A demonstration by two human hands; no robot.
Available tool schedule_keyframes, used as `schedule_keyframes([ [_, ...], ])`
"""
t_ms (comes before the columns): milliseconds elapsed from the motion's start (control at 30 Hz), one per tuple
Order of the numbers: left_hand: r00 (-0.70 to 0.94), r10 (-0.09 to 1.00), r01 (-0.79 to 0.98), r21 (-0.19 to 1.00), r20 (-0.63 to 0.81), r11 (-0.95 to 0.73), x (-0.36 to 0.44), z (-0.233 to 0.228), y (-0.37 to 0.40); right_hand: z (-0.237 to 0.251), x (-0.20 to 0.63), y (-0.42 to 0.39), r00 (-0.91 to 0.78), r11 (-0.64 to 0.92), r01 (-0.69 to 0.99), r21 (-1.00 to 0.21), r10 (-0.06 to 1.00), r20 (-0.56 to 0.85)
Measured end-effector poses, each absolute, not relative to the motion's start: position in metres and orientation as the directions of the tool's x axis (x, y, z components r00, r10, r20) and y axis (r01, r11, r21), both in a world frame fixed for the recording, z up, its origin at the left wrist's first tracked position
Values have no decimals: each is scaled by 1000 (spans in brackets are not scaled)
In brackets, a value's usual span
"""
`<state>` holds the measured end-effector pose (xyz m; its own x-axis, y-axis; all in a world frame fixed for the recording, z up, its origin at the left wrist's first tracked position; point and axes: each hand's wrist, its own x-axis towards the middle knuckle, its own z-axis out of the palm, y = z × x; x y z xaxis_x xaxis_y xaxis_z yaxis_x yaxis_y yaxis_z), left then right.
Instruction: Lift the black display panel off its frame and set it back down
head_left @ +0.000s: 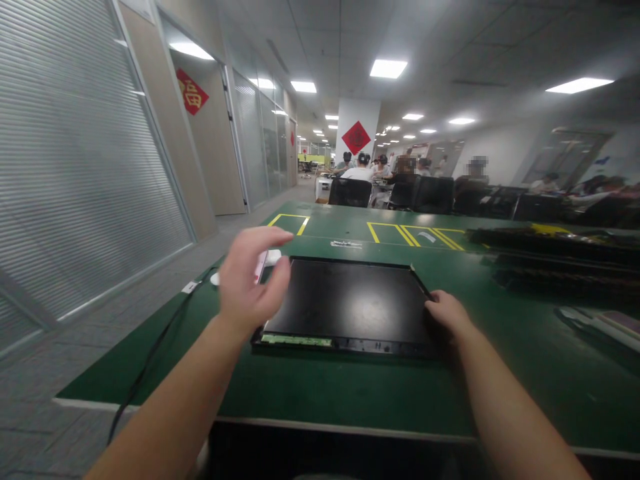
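Far left, a black cable (150, 360) trails off the edge of the green counter (540, 373) and runs up toward a small white-and-pink thing (267, 259), partly hidden behind the left hand.

The left hand (250, 280) is raised above the near-left corner of the panel (350, 303), fingers spread and loosely curled, thumb apart from them: an open grip with nothing held in it. Whether a fingertip brushes that white thing behind it, I cannot tell.

Centre stage: the panel, a flat, dark, glossy screen lying face up on the counter, square in front of the person. A pale green strip (297, 340) shows along its near edge, at the left.

It looks thin, wide and stiff, with a slick, easily marked face, probably fragile if flexed or pressed in the middle. By my judgement, the edges and frame are the safe places to take it, one hand on each side, keeping it level.

Now the right hand (450, 313) rests at the panel's right edge, fingers bent down onto the rim. It touches the rim, but I cannot tell whether that grip is closed around it.

Further right, dark trays (560, 260) lie stacked, well apart from the panel. Beyond, yellow tape outlines (415, 235) mark the counter.
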<state>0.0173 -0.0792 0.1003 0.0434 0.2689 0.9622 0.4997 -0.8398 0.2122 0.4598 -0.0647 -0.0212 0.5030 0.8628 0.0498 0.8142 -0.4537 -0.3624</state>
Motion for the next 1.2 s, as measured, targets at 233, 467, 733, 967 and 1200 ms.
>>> schedule_keyframes([
  [233, 244, 921, 846, 397, 303, -355, 7, 35, -12, -25, 462, -61, 505, -454, 812, -368, 861, 52],
  [467, 263, 958, 907, 308, 119, -287, -2, 13, -12, -27, 462, -62, 499, -444, 820, -361, 864, 68],
  [733, 193, 973, 908, 352, 126, -226, -5, 11, -7, -27, 461, -61, 501, -446, 820, -360, 862, 73],
  [967, 66, 987, 633, 759, 144, -153, -4, 17, -8, -26, 461, -62, 511, -451, 806, -383, 857, 67],
  [1200, -75, 994, -42, 997, -75, 72, 3, 25, -7, -20, 459, -64, 532, -474, 788, -393, 846, 47],
])
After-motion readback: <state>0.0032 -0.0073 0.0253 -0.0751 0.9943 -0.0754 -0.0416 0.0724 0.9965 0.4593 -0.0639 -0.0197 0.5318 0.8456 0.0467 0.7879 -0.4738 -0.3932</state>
